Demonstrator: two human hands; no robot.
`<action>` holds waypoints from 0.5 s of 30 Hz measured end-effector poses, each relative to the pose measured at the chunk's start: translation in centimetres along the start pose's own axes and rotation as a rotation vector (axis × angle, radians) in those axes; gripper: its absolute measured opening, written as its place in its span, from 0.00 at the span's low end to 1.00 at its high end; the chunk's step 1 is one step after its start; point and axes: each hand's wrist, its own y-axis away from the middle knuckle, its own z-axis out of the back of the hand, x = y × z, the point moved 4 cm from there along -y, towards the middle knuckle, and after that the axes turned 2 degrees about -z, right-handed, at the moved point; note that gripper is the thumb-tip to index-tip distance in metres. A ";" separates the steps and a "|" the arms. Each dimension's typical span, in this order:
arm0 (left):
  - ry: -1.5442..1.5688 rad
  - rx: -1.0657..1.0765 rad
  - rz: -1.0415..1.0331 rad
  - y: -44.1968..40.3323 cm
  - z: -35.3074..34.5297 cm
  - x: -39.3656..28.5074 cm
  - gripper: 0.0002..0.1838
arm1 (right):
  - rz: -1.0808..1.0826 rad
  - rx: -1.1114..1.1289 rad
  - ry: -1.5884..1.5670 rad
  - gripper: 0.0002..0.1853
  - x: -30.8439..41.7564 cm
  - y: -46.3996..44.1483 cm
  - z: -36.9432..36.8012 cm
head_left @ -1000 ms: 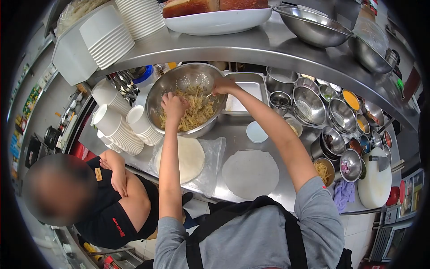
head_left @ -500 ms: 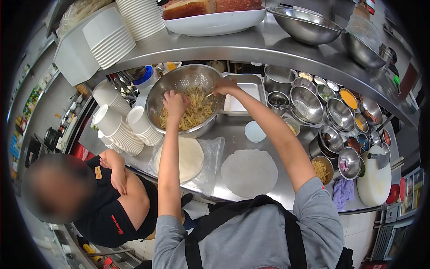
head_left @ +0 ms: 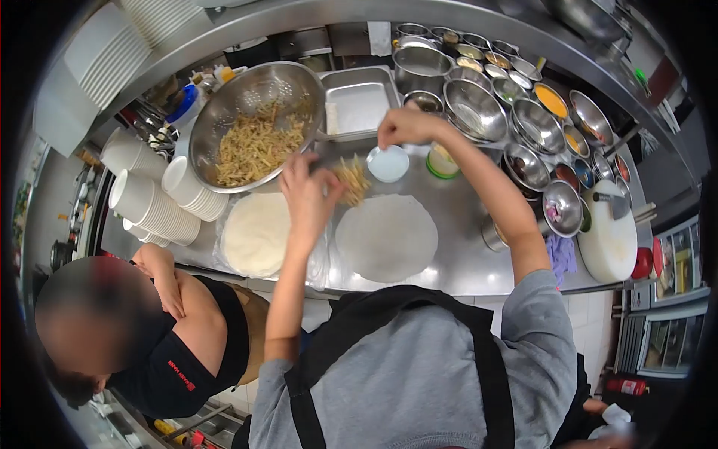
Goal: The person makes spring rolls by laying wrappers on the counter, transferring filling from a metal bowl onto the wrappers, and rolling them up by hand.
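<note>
Red lettering (head_left: pixel 181 376) is borne on the black sleeve (head_left: pixel 153 383) of the person standing at the left; "ANH" can be made out in it (the rest is too small to be read surely). On the red extinguisher (head_left: pixel 627 386), some print is shown, but no word can be read.

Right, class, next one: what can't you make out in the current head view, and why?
- Head view: how the left hand meets the shreds; both are blurred.
- Head view: whether the right hand pinches anything; its own fingers hide that.
- Head view: what the pot holds; the right arm covers its top.
- Head view: the whole upper-right bowl; the top edge cuts it off.
</note>
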 end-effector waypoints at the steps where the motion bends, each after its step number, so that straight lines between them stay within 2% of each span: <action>1: 0.057 0.046 0.033 2.0 -1.6 -0.2 0.11 | -0.026 0.066 0.020 0.05 -1.7 0.5 -2.5; 6: 0.024 0.239 0.060 9.8 -7.7 0.1 0.18 | -0.042 0.222 0.198 0.03 -3.3 3.1 -11.9; 7: 0.077 0.300 0.091 10.4 -8.6 0.5 0.25 | -0.049 0.261 0.250 0.03 -3.1 3.2 -12.6; 9: 0.057 0.348 -0.038 10.7 -9.5 0.2 0.26 | -0.061 0.334 0.355 0.04 -2.3 2.6 -13.7; 13: -0.017 0.425 -0.222 11.2 -10.6 -0.1 0.26 | -0.007 0.289 0.546 0.05 0.3 1.2 -13.4; 15: -0.029 0.467 -0.234 11.3 -11.0 0.0 0.26 | 0.021 0.239 0.680 0.06 1.9 0.9 -13.1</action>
